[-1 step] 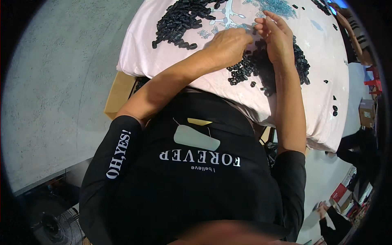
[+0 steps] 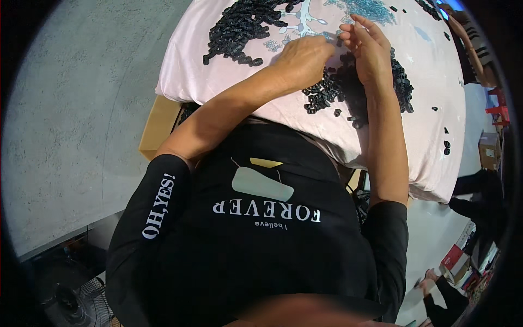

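Both hands hover over a heap of small black plastic parts (image 2: 354,90) on the pale-cloth counter (image 2: 436,163) — left hand (image 2: 302,57) curled, can't tell what it's pinching; right hand (image 2: 370,52) has fingers loosely spread. Parts look light, stiff, easy to scatter — pinch one by its sides.

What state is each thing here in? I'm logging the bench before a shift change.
left hand: curled, fingertips down among the small black parts, grip hidden.
right hand: raised over the near pile, fingers spread.
near pile of black parts: heaped loosely under both hands.
far pile of black parts: heaped, untouched.
pale cloth: spread over the table, hanging over its edge.
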{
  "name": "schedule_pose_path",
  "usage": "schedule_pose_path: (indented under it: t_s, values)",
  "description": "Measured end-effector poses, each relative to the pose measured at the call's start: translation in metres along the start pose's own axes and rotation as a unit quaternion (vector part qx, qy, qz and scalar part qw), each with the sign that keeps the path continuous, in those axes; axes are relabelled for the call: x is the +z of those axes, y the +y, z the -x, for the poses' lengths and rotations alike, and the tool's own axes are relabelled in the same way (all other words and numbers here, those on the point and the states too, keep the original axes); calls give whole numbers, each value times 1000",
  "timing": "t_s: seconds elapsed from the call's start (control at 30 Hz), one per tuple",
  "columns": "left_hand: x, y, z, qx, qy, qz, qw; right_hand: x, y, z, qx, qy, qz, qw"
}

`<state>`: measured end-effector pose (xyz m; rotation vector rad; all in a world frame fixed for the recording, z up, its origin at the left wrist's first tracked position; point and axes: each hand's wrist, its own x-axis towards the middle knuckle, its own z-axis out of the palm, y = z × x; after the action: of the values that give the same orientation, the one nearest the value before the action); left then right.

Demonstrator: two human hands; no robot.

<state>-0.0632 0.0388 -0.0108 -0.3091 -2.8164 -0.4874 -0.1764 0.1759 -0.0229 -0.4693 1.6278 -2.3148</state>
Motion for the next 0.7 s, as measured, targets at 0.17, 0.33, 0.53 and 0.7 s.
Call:
schedule_pose_path:
  t_s: [0.17,0.33,0.53,0.7]
  values:
    - [2,-9,4,-25,10,-62,998,3,0,1,0,-6,-6,1000]
    - [-1,0,6,20,20,61,998,-1,3,0,-2,-9,-10,1000]
    - [13,9,-5,50,17,39,998,1,2,1,8,-6,-9,1000]
    - [7,14,-3,41,6,79,996,5,-3,4,1,-7,7,1000]
